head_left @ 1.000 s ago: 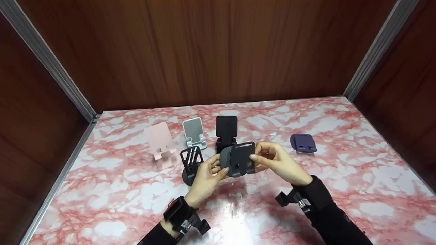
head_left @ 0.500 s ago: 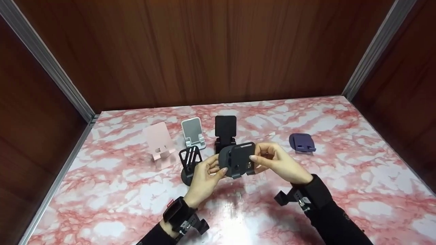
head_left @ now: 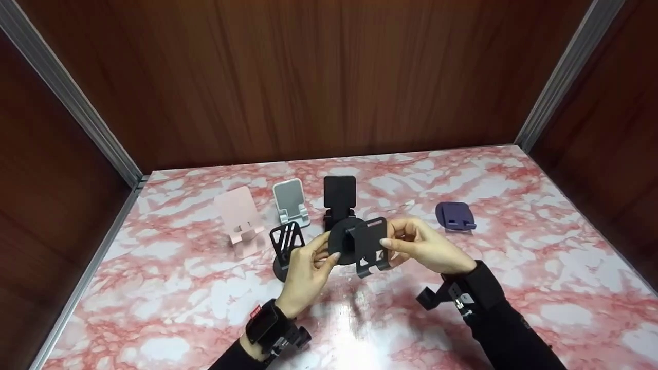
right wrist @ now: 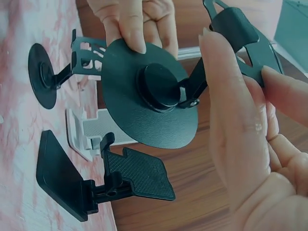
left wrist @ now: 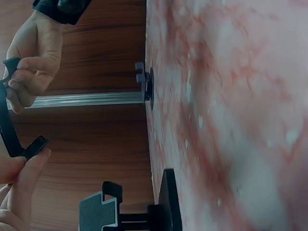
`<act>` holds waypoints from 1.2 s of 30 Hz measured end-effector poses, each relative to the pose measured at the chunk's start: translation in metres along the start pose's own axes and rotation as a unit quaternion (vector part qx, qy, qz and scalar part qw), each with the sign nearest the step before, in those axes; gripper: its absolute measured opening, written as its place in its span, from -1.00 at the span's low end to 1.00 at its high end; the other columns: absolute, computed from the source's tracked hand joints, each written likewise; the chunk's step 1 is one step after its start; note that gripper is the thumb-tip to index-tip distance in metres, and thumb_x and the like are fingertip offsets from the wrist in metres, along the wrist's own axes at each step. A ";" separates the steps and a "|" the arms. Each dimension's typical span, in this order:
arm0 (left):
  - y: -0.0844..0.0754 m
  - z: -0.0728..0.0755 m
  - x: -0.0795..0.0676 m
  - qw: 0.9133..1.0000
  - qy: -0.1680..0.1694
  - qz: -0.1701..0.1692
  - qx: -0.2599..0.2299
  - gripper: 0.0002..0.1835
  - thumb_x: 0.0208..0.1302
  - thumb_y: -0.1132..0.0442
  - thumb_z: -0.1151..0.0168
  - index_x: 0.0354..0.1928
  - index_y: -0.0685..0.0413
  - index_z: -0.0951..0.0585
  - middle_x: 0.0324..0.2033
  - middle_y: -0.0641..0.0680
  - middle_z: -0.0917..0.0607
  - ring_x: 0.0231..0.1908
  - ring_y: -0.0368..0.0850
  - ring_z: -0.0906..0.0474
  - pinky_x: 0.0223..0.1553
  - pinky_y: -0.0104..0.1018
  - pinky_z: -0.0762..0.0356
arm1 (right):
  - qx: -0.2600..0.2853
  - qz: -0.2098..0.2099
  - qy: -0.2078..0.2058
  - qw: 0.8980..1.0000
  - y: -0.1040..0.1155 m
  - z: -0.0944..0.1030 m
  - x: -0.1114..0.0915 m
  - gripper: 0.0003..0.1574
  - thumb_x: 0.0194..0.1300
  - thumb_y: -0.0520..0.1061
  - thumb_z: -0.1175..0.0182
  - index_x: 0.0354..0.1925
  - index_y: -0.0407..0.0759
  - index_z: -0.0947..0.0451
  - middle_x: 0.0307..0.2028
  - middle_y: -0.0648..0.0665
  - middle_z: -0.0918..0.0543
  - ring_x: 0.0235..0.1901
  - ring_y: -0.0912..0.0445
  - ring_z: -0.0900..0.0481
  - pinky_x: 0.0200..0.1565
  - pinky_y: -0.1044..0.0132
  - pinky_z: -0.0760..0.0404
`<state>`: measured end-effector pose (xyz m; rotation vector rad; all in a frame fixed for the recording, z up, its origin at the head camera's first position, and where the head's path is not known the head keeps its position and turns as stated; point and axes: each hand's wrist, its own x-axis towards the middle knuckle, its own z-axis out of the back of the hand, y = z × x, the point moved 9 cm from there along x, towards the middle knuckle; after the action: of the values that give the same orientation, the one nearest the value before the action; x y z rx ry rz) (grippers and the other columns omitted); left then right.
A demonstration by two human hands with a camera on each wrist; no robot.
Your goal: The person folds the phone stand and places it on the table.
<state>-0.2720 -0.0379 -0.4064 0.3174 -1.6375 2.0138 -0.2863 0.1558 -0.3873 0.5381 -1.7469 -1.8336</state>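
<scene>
The black phone stand (head_left: 368, 237) is up in the air over the marbled table (head_left: 180, 308), between the two hands. On my right-wrist feed its round base (right wrist: 126, 103) shows a fine, leathery grain, with a thick raised hub (right wrist: 159, 85) at the centre; a short arm with a small bright screw (right wrist: 193, 102) joins on there. From the head camera I see the plate standing off the base at an angle, slotted near its top, with two curved hooks (head_left: 364, 273) below. The left hand (head_left: 306, 272) pinches the base's rim; the right hand (head_left: 429, 249) pinches the plate's edge.
</scene>
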 end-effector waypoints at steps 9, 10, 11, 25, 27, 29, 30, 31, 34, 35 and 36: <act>-0.010 0.004 -0.003 0.994 -0.014 -0.098 0.049 -0.60 0.53 0.52 -0.31 0.31 0.57 -0.60 0.02 0.46 -0.81 -0.08 0.28 -0.87 -0.09 -0.21 -0.87 | 0.058 -0.014 0.041 0.997 -0.007 -0.006 0.001 -0.66 0.63 -0.38 -0.13 -0.26 -0.03 -0.64 -0.26 -0.01 -0.82 -0.30 0.23 -0.77 -0.16 0.27 -0.88; -0.010 0.004 -0.003 0.992 -0.017 -0.115 0.051 -0.62 0.54 0.50 -0.31 0.31 0.55 -0.62 0.03 0.46 -0.81 -0.08 0.26 -0.87 -0.08 -0.21 -0.87 | 0.064 -0.013 0.048 0.997 -0.008 -0.007 0.001 -0.65 0.63 -0.39 -0.13 -0.25 -0.03 -0.65 -0.27 -0.01 -0.82 -0.30 0.24 -0.77 -0.17 0.29 -0.87; -0.008 0.004 -0.004 0.990 -0.019 -0.127 0.054 -0.62 0.55 0.49 -0.30 0.32 0.52 -0.63 0.05 0.45 -0.80 -0.08 0.25 -0.88 -0.07 -0.21 -0.87 | 0.070 -0.012 0.055 0.996 -0.008 -0.008 0.002 -0.65 0.63 -0.39 -0.12 -0.24 -0.02 -0.67 -0.26 0.00 -0.82 -0.30 0.24 -0.77 -0.18 0.31 -0.86; 0.022 0.005 -0.010 0.959 -0.061 -0.234 0.149 -0.59 0.57 0.45 -0.31 0.37 0.14 -0.72 0.15 0.24 -0.83 0.06 0.12 -0.85 0.10 -0.21 -0.82 | 0.103 -0.011 0.116 0.988 -0.014 -0.019 0.005 -0.62 0.64 -0.40 -0.07 -0.19 -0.05 -0.71 -0.24 -0.01 -0.83 -0.27 0.21 -0.81 -0.23 0.41 -0.82; 0.010 0.006 -0.010 0.952 -0.067 -0.254 0.156 -0.60 0.57 0.47 -0.30 0.36 0.15 -0.72 0.13 0.25 -0.83 0.05 0.14 -0.85 0.12 -0.21 -0.81 | 0.104 -0.015 0.119 0.987 -0.015 -0.020 0.005 -0.62 0.63 -0.41 -0.07 -0.21 -0.05 -0.69 -0.25 0.00 -0.82 -0.28 0.22 -0.80 -0.24 0.42 -0.82; -0.008 0.007 -0.011 0.946 -0.064 -0.269 0.169 -0.61 0.55 0.50 -0.30 0.33 0.22 -0.73 0.10 0.26 -0.84 0.02 0.15 -0.86 0.08 -0.18 -0.83 | 0.106 -0.021 0.121 0.987 -0.016 -0.020 0.005 -0.62 0.63 -0.41 -0.06 -0.23 -0.05 -0.68 -0.26 0.01 -0.81 -0.29 0.22 -0.80 -0.25 0.42 -0.82; -0.006 0.007 -0.011 0.943 -0.064 -0.276 0.177 -0.60 0.53 0.51 -0.31 0.34 0.22 -0.73 0.09 0.25 -0.85 0.01 0.14 -0.87 0.07 -0.20 -0.83 | 0.107 -0.023 0.122 0.986 -0.017 -0.021 0.005 -0.62 0.62 -0.41 -0.07 -0.23 -0.05 -0.68 -0.26 0.01 -0.81 -0.29 0.23 -0.79 -0.25 0.43 -0.82; -0.004 0.006 -0.011 0.940 -0.064 -0.283 0.181 -0.60 0.54 0.51 -0.30 0.34 0.21 -0.72 0.09 0.23 -0.85 0.01 0.12 -0.87 0.08 -0.23 -0.82 | 0.108 -0.027 0.123 0.986 -0.018 -0.021 0.005 -0.63 0.62 -0.41 -0.07 -0.23 -0.06 -0.68 -0.25 0.00 -0.81 -0.29 0.22 -0.80 -0.26 0.42 -0.82; 0.004 0.004 -0.012 0.934 -0.053 -0.295 0.193 -0.59 0.56 0.53 -0.26 0.35 0.21 -0.72 0.11 0.17 -0.85 0.03 0.07 -0.87 0.10 -0.27 -0.81 | 0.110 -0.037 0.127 0.985 -0.021 -0.022 0.005 -0.65 0.62 -0.41 -0.09 -0.18 -0.07 -0.70 -0.22 -0.02 -0.81 -0.28 0.21 -0.82 -0.25 0.42 -0.82; 0.014 0.002 -0.012 0.933 -0.053 -0.298 0.197 -0.59 0.57 0.52 -0.25 0.36 0.18 -0.72 0.12 0.17 -0.85 0.04 0.07 -0.86 0.12 -0.28 -0.79 | 0.111 -0.040 0.128 0.985 -0.021 -0.022 0.005 -0.66 0.62 -0.41 -0.09 -0.17 -0.08 -0.70 -0.22 -0.02 -0.81 -0.27 0.20 -0.82 -0.25 0.42 -0.82; 0.014 0.001 -0.013 0.929 -0.051 -0.302 0.209 -0.56 0.55 0.55 -0.25 0.37 0.17 -0.72 0.13 0.16 -0.85 0.04 0.05 -0.86 0.12 -0.28 -0.80 | 0.111 -0.044 0.129 0.984 -0.022 -0.022 0.004 -0.67 0.62 -0.40 -0.10 -0.15 -0.08 -0.71 -0.21 -0.02 -0.81 -0.27 0.20 -0.82 -0.24 0.43 -0.82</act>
<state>-0.2682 -0.0438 -0.4241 0.9652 -0.9671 1.8432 -0.2787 0.1366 -0.4108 0.9120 -1.7808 -1.5527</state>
